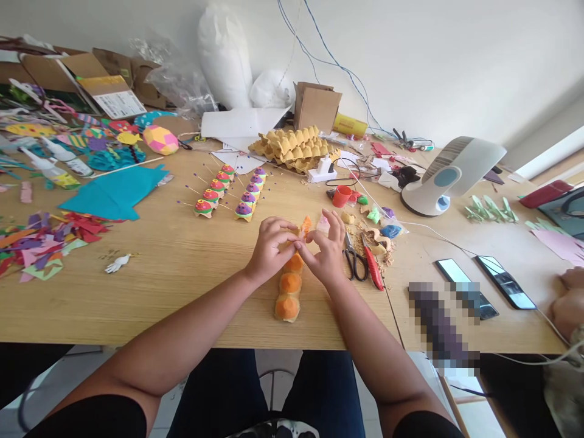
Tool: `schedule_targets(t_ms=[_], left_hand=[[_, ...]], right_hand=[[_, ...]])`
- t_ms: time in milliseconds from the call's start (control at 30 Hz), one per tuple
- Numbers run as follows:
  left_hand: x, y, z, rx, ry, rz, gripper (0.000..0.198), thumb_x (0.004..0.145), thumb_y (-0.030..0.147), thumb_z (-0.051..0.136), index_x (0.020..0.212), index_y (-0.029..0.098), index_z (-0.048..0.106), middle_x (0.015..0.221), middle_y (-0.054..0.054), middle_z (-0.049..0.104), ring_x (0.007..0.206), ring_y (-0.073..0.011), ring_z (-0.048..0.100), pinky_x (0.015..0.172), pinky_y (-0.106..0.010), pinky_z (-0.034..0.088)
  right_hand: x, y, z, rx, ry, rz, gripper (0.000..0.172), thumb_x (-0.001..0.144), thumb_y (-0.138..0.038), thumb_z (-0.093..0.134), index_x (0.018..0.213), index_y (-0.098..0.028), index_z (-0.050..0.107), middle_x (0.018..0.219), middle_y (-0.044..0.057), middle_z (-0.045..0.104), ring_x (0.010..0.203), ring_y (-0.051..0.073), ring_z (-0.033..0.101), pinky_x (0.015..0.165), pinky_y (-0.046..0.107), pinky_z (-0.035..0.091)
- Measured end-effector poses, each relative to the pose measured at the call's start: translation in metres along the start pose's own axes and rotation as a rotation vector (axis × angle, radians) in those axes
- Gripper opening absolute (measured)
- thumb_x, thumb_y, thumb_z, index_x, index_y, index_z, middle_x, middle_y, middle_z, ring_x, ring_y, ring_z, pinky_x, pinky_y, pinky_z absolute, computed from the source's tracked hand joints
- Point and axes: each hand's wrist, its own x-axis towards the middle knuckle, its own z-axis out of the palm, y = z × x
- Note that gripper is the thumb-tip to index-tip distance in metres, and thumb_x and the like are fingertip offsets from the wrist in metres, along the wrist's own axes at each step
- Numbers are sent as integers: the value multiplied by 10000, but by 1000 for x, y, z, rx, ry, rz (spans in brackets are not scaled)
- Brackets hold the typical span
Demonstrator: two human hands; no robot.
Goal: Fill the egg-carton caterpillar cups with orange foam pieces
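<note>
My left hand (pixel 272 250) and my right hand (pixel 326 249) meet fingertip to fingertip above a strip of egg carton (pixel 278 309). Both are closed in a pinch, and whatever small bit lies between the fingers is too hidden to name. The strip points away from me, its cups capped with orange clay (pixel 290 282); my hands cover its middle. A ragged orange piece (pixel 306 225) shows just past my fingertips. Right of my right hand lie black-handled scissors (pixel 356 258) and a red-handled cutter (pixel 373 263).
Two decorated carton strips (pixel 249 196) with pins stand farther back, before stacked egg cartons (pixel 296 146). Clay lumps and a red cup (pixel 342 196) lie right of centre. A white fan (pixel 449 173), phones (pixel 504 281), and paper scraps (pixel 45 240) flank the work area. Another person's hand (pixel 570 298) rests far right.
</note>
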Motion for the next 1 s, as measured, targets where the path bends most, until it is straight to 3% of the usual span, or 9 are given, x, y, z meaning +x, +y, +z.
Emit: schedule_targets(t_ms=[167,267,367,467,567,633,733,867,1000], left_hand=[[0,0,-1,73,57,-10,129,909,308,677,793,255,697,1108,-59,696,1196,-261,546,1130,-494,415],[1,-3,0,72,126,-76,156,897,309,691,759,239,669,1085,-65,692,1152,-255,568,1106,-479,428],[1,-8,0,8,107,-127,151,893,300,683,758,234,671,1087,-59,690,1152,-247,579,1097,-462,435],[0,-16,1,-99,97,-184,101,893,258,654,803,230,692,1130,-59,682,1177,-244,584,1112,-461,423],[0,-21,3,-171,19,-200,89,908,255,638,863,235,712,1177,-62,673,1218,-243,579,1126,-453,422],[0,-20,4,-150,-19,-180,88,916,267,644,875,239,715,1170,-63,672,1216,-244,580,1122,-451,425],[1,-16,3,-46,36,-111,72,890,298,712,912,233,692,1154,-68,668,1192,-249,585,1110,-459,428],[2,-11,-1,86,130,13,103,874,303,752,901,226,688,1208,-76,636,1235,-257,555,1124,-476,415],[1,-13,0,130,128,52,99,874,331,767,934,253,759,1235,-72,642,1258,-266,522,1143,-503,403]], right_hand=[[-1,3,3,75,-11,-65,160,944,-264,596,815,-239,688,1516,84,497,1509,333,324,1219,616,290],[-1,4,2,89,1,-110,182,942,-252,590,773,-237,656,1457,83,555,1474,323,384,1213,604,309],[1,6,0,185,-5,-129,114,949,-296,601,870,-239,660,1442,103,570,1434,320,441,1205,599,320],[3,11,-1,395,28,-34,240,959,-368,608,1157,-234,625,1439,147,569,1390,311,495,1172,574,377],[6,17,2,725,-91,173,401,970,-450,592,1311,-248,540,1278,131,659,1199,266,637,999,462,535],[6,19,6,934,-201,323,407,934,-508,642,1239,-248,569,1076,79,702,947,218,698,842,385,577],[7,19,9,1116,-231,486,405,851,-540,743,1078,-233,610,846,3,669,698,148,649,706,313,550],[9,17,10,1164,-164,569,419,776,-546,809,943,-215,613,774,-27,645,617,104,594,636,266,504],[8,13,9,1113,-143,583,420,771,-564,807,861,-206,608,679,-34,612,558,92,529,551,244,453]])
